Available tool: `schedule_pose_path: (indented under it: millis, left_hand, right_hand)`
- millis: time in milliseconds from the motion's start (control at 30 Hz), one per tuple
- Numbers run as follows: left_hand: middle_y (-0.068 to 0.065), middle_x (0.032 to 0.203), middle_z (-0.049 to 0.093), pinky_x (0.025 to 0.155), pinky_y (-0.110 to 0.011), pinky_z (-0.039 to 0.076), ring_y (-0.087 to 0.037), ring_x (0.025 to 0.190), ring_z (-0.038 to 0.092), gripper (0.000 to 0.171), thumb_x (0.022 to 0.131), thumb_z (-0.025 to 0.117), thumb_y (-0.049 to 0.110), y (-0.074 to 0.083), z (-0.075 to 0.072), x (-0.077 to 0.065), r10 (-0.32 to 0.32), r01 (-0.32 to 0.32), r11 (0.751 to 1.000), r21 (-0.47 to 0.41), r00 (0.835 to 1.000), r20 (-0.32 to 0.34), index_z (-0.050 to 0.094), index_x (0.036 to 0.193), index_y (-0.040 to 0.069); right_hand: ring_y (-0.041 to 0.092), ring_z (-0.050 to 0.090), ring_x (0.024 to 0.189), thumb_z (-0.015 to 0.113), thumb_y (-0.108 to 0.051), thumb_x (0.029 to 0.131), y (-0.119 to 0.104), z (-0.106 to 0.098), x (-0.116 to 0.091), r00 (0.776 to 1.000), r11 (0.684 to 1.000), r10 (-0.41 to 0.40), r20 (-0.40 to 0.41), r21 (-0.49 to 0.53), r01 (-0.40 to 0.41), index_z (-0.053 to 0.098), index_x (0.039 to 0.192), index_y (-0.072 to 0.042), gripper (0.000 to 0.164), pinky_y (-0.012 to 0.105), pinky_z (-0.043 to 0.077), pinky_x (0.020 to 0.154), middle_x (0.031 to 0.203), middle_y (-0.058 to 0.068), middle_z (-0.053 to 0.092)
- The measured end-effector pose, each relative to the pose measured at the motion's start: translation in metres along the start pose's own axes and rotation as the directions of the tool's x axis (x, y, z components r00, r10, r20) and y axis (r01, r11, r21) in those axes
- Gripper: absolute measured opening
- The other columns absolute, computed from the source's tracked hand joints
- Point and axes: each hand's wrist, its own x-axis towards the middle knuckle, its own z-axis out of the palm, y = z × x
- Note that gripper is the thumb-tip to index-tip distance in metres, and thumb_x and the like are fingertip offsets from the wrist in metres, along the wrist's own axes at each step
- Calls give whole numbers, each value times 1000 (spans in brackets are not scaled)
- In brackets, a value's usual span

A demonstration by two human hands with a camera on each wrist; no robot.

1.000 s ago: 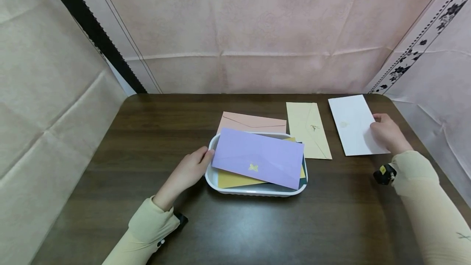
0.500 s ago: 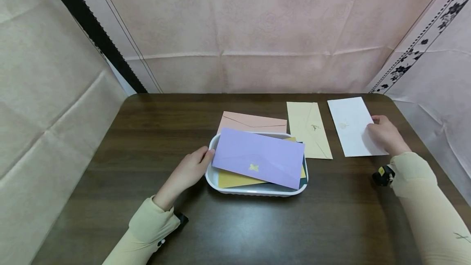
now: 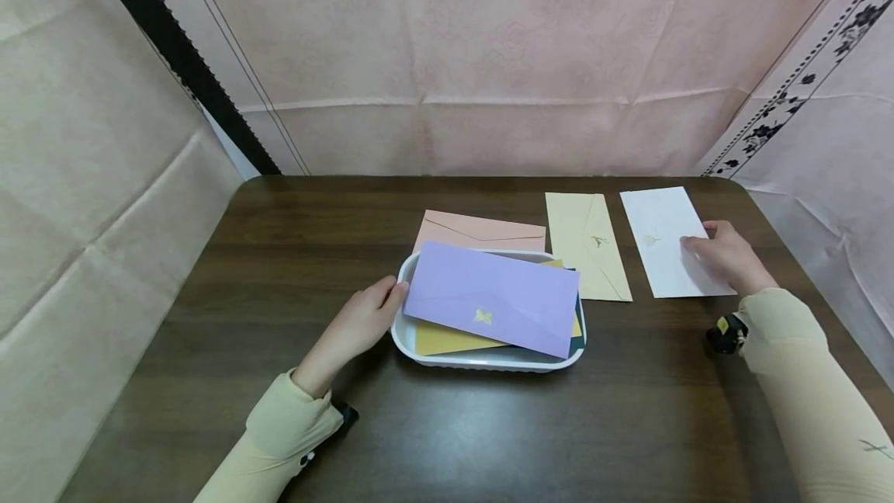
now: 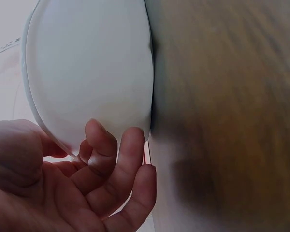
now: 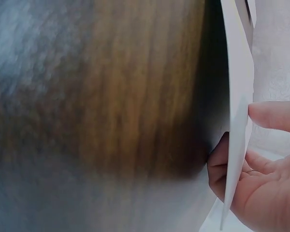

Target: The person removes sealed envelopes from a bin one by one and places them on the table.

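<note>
A white plastic tray [image 3: 482, 363] stands mid-table, its left end held by my left hand [image 3: 363, 317]. In the left wrist view, the thumb is at the rim and bent fingers [image 4: 130, 159] lie against the outer wall. On top in the tray lies a lavender envelope [image 3: 489, 297] with a small gold motif, over a yellow envelope [image 3: 447, 340] and a dark green one. My right hand [image 3: 733, 254] pinches a white envelope [image 3: 660, 231] by its right edge. In the right wrist view, the thumb is on one face and curled fingers [image 5: 218, 166] are beneath.
A pink envelope [image 3: 482, 230] lies behind the tray, partly hidden by it. Right of that, a cream envelope [image 3: 587, 247] lies on the dark wooden table [image 3: 335, 223]. Pale cloth [image 3: 531, 37] hangs at the back and both sides.
The white envelope has shifted slightly left and toward me. My right thumb has moved further in over its face. My left hand and the tray have stayed in place.
</note>
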Motion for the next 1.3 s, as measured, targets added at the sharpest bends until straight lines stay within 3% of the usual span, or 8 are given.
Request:
schedule_pose_path:
  millis: [233, 433, 1300]
  left_hand:
    - [-5, 66, 44, 49, -28, 35, -17, 56, 44, 33, 101, 39, 39, -1, 0, 2, -10, 10, 1000, 6, 1000, 0, 53, 94, 10]
    - [-4, 65, 42, 48, -28, 34, -17, 54, 41, 32, 102, 39, 38, -1, 0, 2, -8, 8, 1000, 3, 1000, 1, 52, 92, 9]
    - [-4, 65, 45, 49, -29, 35, -17, 55, 43, 32, 102, 37, 37, 1, -1, 0, -13, 13, 1000, 4, 1000, 10, 53, 96, 10]
  right_hand:
    - [52, 32, 116, 38, -50, 95, -2, 2, -1, 1000, 990, 11, -19, -138, -13, 22, 135, 23, 84, 59, 30, 95, 133, 43, 27]
    - [50, 43, 104, 43, -46, 94, -10, 2, -9, 999, 973, 19, -41, -230, -28, 37, 123, 24, 77, 57, 38, 85, 120, 42, 39]
    - [48, 47, 99, 52, -44, 91, -16, 6, -8, 995, 956, 68, -76, -279, -87, 47, 118, 22, 72, 55, 40, 82, 117, 41, 44]
